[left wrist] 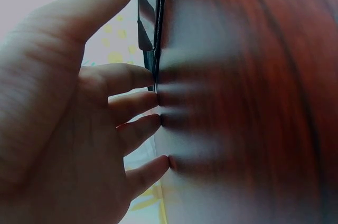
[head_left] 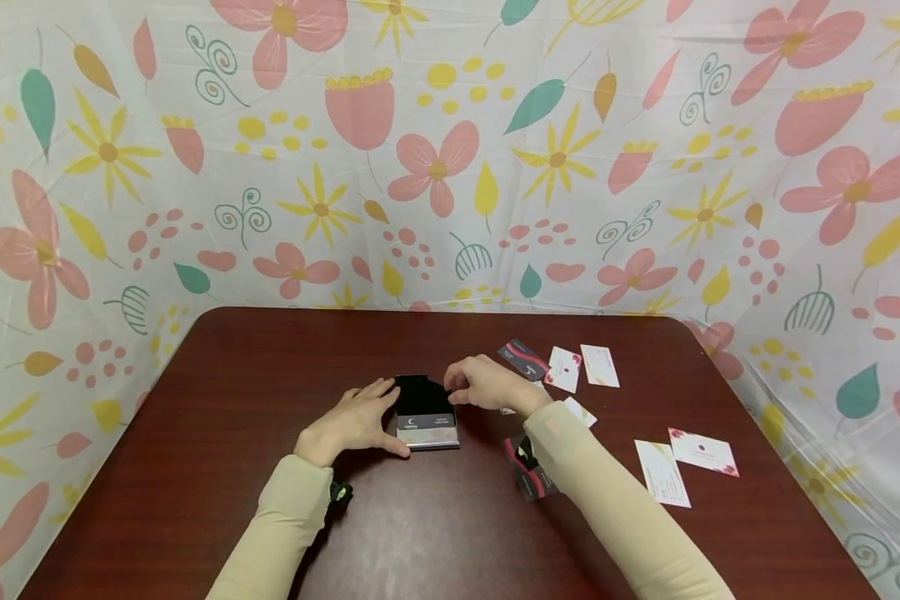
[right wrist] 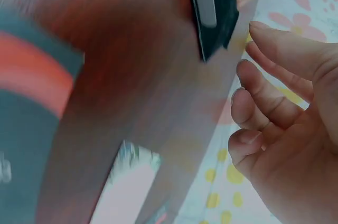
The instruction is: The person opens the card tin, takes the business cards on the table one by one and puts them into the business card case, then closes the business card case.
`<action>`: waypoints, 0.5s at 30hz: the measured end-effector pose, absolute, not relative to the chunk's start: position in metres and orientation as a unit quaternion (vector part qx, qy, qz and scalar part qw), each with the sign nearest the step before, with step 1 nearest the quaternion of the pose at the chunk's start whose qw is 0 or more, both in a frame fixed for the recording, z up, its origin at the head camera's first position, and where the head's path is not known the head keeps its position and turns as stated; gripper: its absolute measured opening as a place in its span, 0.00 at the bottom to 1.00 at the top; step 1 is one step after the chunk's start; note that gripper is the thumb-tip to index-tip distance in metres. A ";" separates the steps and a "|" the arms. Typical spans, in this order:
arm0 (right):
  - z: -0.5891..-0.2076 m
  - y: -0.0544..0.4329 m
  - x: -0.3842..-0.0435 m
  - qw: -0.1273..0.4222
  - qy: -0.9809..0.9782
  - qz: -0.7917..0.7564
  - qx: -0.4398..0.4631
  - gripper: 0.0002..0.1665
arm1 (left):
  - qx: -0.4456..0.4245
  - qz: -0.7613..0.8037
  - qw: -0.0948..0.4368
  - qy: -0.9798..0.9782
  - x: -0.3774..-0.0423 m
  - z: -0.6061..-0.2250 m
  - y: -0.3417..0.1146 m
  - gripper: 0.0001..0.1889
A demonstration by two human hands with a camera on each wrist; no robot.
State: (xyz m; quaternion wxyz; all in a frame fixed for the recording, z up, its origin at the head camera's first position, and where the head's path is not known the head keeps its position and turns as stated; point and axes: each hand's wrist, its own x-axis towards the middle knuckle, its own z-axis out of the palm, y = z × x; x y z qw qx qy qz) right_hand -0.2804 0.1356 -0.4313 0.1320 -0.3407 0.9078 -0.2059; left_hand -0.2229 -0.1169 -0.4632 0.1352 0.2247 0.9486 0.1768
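Note:
A business card holder [head_left: 422, 393] lies open on the table, its black inside facing up. Cards [head_left: 427, 433] sit in its near part, a dark one showing above a pale one. My left hand [head_left: 356, 425] is spread along the holder's left side, thumb by the near left corner. In the left wrist view its fingertips rest on the tabletop beside the holder's edge [left wrist: 148, 18]. Just off the holder's right side, my right hand [head_left: 491, 385] hovers with loosely bent fingers. The right wrist view shows nothing between those fingers and a gap to the holder [right wrist: 219, 23].
Loose business cards lie on the right: a dark one with a pink stripe [head_left: 523, 360], white ones [head_left: 600, 366] behind, and two more [head_left: 663, 473] farther right. Another dark card [head_left: 528, 479] is partly under my right wrist. Patterned cloth [head_left: 435, 167] hangs behind the brown table [head_left: 285, 350].

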 end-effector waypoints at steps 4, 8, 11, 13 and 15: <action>-0.424 0.147 -0.283 0.121 0.910 -0.201 -0.341 0.05 | 0.224 0.177 0.135 0.949 -0.223 -0.464 -0.117 0.58; -0.419 0.159 -0.284 0.106 0.914 -0.195 -0.340 0.06 | 0.224 0.180 0.136 0.948 -0.223 -0.464 -0.117 0.58; -0.417 0.169 -0.285 0.102 0.918 -0.188 -0.332 0.07 | 0.225 0.182 0.136 0.948 -0.223 -0.464 -0.117 0.58; -0.416 0.175 -0.286 0.102 0.923 -0.184 -0.324 0.09 | 0.226 0.184 0.135 0.947 -0.223 -0.464 -0.117 0.58; -0.416 0.181 -0.287 0.099 0.926 -0.179 -0.316 0.10 | 0.227 0.184 0.134 0.947 -0.222 -0.463 -0.117 0.58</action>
